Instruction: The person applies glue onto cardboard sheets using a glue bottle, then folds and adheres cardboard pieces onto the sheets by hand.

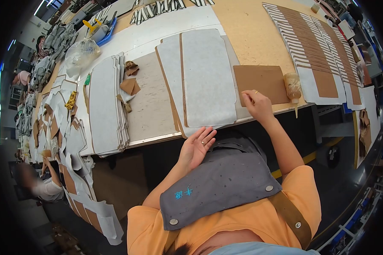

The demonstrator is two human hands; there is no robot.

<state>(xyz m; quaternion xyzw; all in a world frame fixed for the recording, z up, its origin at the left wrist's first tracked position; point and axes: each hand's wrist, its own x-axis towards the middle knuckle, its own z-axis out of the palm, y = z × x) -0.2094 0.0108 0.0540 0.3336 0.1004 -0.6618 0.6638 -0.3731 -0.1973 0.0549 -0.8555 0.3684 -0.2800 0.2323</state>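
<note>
My left hand (195,146) is at the table's front edge, palm turned up and fingers stretched out. Its fingertips are at the lower edge of a white panel (206,80), which lies over another white panel with a brown border (170,85). Over the left edge of a flat brown sheet (264,78) is my right hand (258,106), with its fingers curled in. Whether anything small is between those fingertips cannot be seen. A squeeze bottle (292,87) with a thin nozzle lies by the sheet's right edge, nozzle over the table edge.
To the left lie a stack of white panels (104,102), brown scraps (130,86) and a plastic bag (81,55). A blue tray (108,34) holds tools farther back. Striped panels (312,51) lie at right. Another person (49,187) works at far left.
</note>
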